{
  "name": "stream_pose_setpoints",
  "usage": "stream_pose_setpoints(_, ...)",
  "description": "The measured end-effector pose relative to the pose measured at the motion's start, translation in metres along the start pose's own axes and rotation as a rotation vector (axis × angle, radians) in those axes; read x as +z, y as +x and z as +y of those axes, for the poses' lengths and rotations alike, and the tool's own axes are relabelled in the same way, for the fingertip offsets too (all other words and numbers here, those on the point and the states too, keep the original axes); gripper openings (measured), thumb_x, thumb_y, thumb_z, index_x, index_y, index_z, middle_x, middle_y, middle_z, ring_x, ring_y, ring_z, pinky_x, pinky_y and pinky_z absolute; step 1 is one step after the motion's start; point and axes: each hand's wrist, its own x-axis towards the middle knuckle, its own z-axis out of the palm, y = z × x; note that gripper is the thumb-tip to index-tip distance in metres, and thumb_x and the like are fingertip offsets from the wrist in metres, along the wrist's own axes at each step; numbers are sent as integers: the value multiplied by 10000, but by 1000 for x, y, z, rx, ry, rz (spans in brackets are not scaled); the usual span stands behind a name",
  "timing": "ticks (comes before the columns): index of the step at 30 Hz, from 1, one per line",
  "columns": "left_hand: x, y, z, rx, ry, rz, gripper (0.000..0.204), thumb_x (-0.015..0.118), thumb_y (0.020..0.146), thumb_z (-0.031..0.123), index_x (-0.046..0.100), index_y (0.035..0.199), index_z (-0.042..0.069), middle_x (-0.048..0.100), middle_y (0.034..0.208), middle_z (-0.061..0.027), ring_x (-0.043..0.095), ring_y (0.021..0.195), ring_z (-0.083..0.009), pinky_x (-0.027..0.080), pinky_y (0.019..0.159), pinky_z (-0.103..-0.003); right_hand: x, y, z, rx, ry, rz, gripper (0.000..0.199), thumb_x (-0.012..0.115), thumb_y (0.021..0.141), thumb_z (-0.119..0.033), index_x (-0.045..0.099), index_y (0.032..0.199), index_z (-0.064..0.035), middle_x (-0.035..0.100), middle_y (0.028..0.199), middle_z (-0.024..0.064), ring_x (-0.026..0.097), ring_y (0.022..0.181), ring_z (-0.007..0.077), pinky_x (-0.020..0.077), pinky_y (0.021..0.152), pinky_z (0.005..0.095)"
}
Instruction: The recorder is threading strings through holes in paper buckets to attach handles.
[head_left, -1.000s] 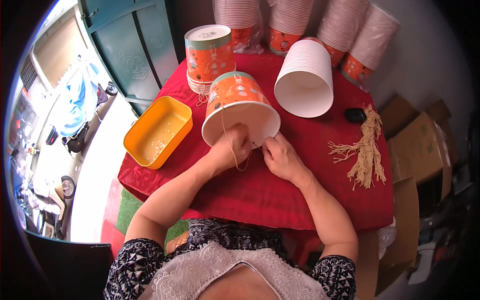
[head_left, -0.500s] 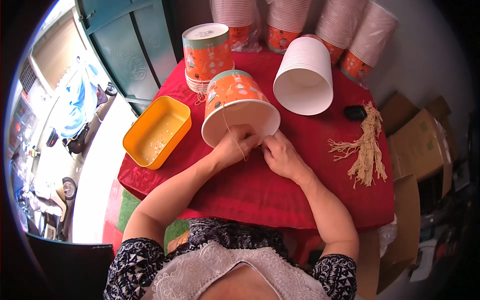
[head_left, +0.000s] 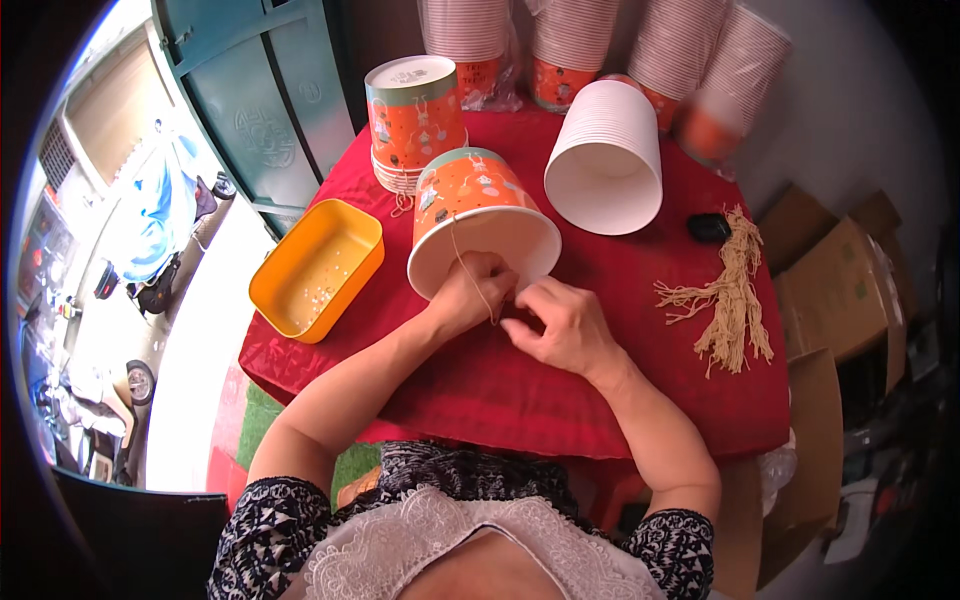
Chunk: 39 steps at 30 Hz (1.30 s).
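On the red-covered desk (head_left: 520, 400), an orange paper bucket (head_left: 478, 215) lies on its side, its open white mouth turned toward the person. The left hand (head_left: 472, 292) rests at the rim, fingers curled shut around a thin tan string (head_left: 468, 268) that runs up over the bucket's wall. The right hand (head_left: 562, 325) sits just beside it, fingers pinched together near the string's lower end; whether they actually grip it cannot be told. A yellow tray (head_left: 318, 268) lies to the left, a stack of white cups (head_left: 607, 160) on its side behind, and a bundle of tan strings (head_left: 728, 295) to the right.
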Motion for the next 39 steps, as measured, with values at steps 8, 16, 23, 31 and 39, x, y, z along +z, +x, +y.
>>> stream_pose_setpoints(8, 0, 4, -11, 139, 91, 52, 215, 601, 868, 128, 642, 770, -60, 647, 660, -128, 619, 560, -194, 482, 506, -335, 23, -7, 3, -2, 219, -48, 157, 708, 750, -20, 573, 829, -25, 561, 863, 112, 627, 742, 292, 519, 628, 374)
stream_pose_setpoints(16, 0, 3, -5, -26, -32, -32, 207, 572, 887, 108, 606, 740, -32, 593, 615, -70, 551, 489, -140, 424, 449, -279, -12, 1, 13, 181, 449, -46, 122, 622, 795, 38, 552, 876, -20, 545, 612, 47, 527, 530, 100, 446, 501, 288)
stream_pose_setpoints(23, -1, -1, -1, -13, 2, -22, 228, 559, 875, 138, 601, 724, -27, 546, 556, -60, 509, 456, -138, 409, 443, -300, -21, 2, 21, -10, -116, -153, 176, 709, 724, -52, 577, 840, -41, 597, 809, 107, 632, 716, 284, 539, 615, 389)
stream_pose_setpoints(31, -2, -1, 2, -52, 23, -63, 164, 595, 882, 102, 623, 792, -32, 595, 651, -63, 530, 502, -120, 415, 467, -264, 4, -7, 20, 43, -257, -133, 145, 701, 739, -60, 639, 865, -20, 597, 842, 122, 632, 786, 300, 541, 668, 420)
stream_pose_setpoints(39, 1, -2, 2, 0, 101, 29, 195, 614, 864, 118, 643, 776, -54, 647, 672, -130, 611, 583, -178, 498, 550, -333, 8, -3, 18, 26, -171, -138, 39, 636, 769, -13, 597, 765, -7, 609, 767, 131, 644, 742, 321, 536, 630, 428)
